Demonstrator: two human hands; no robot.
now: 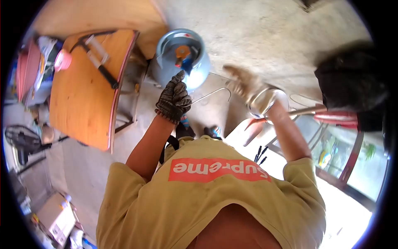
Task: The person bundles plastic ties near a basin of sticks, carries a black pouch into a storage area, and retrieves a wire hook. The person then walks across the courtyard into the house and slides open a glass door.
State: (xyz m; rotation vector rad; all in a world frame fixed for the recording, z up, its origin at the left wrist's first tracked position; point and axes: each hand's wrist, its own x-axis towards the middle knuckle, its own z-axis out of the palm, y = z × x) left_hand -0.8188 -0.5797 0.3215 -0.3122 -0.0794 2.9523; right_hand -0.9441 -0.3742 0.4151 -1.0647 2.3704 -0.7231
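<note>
Grey floor separates a wooden table from bright windows.

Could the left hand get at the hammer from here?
Probably yes: the hammer lies with its grip near the edge of the wooden table, and nothing visible blocks the left hand. That hand holds a bent wire, though, which may need setting down first.

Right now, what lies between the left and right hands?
The head view shows a bent wire, held by the left hand, ending short of the right hand.
</note>
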